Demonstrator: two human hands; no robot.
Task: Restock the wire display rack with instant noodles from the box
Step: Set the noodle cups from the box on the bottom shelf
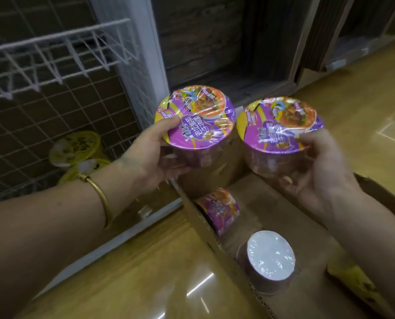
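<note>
I hold two purple-lidded instant noodle cups above the open cardboard box (205, 229). My left hand (155, 155) grips the left noodle cup (196, 118), thumb on its lid. My right hand (316, 166) grips the right noodle cup (279, 125) the same way. Inside the box lie one purple cup on its side (219, 208) and one cup upside down with its white base showing (271, 254). The white wire display rack (54, 56) stands at the left, its upper shelf bare.
Two yellow-lidded noodle cups (77, 146) sit on the rack's bottom shelf behind the wire grid. A white upright post (141, 65) borders the rack. Dark wooden shelving (215, 42) stands behind the box. The floor (353, 100) is glossy yellow wood.
</note>
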